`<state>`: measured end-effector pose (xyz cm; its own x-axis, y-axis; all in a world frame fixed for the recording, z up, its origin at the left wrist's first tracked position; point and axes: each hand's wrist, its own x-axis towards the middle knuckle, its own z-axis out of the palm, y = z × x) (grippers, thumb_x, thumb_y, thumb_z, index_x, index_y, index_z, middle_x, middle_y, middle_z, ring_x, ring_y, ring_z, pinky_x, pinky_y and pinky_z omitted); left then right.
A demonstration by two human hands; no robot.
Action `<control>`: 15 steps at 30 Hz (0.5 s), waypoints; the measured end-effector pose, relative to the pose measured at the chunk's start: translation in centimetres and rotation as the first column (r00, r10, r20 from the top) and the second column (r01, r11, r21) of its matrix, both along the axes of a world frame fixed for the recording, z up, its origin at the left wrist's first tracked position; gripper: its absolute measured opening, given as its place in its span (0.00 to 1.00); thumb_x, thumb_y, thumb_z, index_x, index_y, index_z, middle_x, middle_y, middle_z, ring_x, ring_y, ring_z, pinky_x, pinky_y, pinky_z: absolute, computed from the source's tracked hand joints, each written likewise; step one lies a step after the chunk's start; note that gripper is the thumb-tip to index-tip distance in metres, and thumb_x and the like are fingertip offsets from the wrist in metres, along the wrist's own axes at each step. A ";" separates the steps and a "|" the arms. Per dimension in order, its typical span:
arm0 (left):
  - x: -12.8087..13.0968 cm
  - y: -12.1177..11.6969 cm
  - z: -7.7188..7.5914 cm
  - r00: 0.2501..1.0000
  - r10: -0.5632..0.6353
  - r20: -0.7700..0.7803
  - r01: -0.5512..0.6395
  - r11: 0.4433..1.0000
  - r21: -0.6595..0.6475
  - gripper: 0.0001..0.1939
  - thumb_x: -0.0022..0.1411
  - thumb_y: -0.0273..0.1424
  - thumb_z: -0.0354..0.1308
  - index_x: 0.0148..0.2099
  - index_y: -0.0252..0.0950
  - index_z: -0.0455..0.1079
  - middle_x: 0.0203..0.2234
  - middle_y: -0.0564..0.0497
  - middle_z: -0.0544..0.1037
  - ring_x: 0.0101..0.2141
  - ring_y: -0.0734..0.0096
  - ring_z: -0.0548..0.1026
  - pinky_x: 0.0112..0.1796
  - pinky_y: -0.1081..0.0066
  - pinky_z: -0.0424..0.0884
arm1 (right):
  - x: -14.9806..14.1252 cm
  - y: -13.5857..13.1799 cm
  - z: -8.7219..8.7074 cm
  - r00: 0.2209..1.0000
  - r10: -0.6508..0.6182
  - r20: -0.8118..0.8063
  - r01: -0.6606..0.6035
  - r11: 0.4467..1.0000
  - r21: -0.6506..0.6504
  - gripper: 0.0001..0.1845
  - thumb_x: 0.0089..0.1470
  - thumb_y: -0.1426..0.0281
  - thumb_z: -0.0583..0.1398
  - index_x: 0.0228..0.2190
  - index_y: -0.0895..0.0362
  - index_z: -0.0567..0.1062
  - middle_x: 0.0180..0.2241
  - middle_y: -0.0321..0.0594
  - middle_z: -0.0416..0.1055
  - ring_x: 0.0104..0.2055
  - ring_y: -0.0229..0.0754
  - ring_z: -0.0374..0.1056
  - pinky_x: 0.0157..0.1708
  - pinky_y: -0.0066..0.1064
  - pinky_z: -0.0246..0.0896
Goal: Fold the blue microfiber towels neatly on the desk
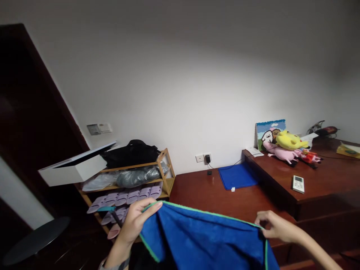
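Note:
A blue cloth (208, 238) with a bright green edge is stretched between my two hands in the lower middle of the head view. My left hand (137, 221) pinches its upper left part, thumb lying along the green border. At the upper right corner, my right hand (274, 227) grips the edge between thumb and fingers. The top border runs nearly taut, sloping slightly down to the right, while the rest hangs in folds. Its lower part is cut off by the bottom of the view.
Behind the cloth stands a reddish-brown wooden cabinet (194, 189) bearing a folded blue mat (239, 177). On its higher right part lie plush toys (291, 140) and a white remote (298, 184). Left, a wooden rack (165, 165) holds purple slippers (133, 195), a black bag (135, 153) and a white box (67, 174).

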<state>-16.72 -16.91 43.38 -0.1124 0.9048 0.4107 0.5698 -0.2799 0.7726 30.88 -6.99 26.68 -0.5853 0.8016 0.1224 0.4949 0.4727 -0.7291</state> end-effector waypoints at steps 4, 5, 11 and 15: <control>-0.1 -0.7 1.3 0.988 -0.088 -0.126 0.078 0.994 -0.079 0.22 0.58 0.50 0.62 0.22 0.41 0.77 0.19 0.52 0.78 0.24 0.64 0.74 0.28 0.69 0.72 | 0.8 1.9 -4.8 0.961 -0.275 -0.003 0.272 0.948 0.167 0.04 0.49 0.66 0.58 0.26 0.52 0.73 0.27 0.37 0.76 0.29 0.43 0.71 0.32 0.32 0.66; -0.4 -0.7 1.4 0.986 -0.086 -0.145 0.074 0.994 -0.083 0.22 0.58 0.51 0.62 0.22 0.41 0.78 0.20 0.52 0.79 0.25 0.63 0.75 0.29 0.69 0.73 | 1.4 2.4 -5.5 0.944 -0.325 -0.055 0.329 0.924 0.196 0.06 0.51 0.65 0.57 0.26 0.51 0.72 0.27 0.38 0.76 0.30 0.44 0.72 0.33 0.34 0.68; -3.0 -1.2 0.0 0.977 -0.032 -0.210 0.004 0.991 -0.136 0.19 0.53 0.53 0.64 0.25 0.44 0.82 0.24 0.49 0.84 0.28 0.56 0.81 0.33 0.65 0.78 | 4.2 3.1 -7.1 0.898 -0.392 -0.201 0.438 0.845 0.308 0.14 0.57 0.55 0.58 0.30 0.50 0.77 0.31 0.42 0.81 0.34 0.49 0.79 0.35 0.36 0.75; -4.3 -2.2 -1.4 0.966 -0.006 -0.258 -0.045 0.981 -0.191 0.20 0.49 0.57 0.66 0.25 0.48 0.83 0.26 0.49 0.86 0.29 0.52 0.83 0.34 0.62 0.81 | 5.3 1.6 -6.9 0.854 -0.429 -0.295 0.520 0.730 0.444 0.17 0.61 0.52 0.56 0.36 0.49 0.79 0.36 0.42 0.83 0.37 0.49 0.81 0.38 0.36 0.79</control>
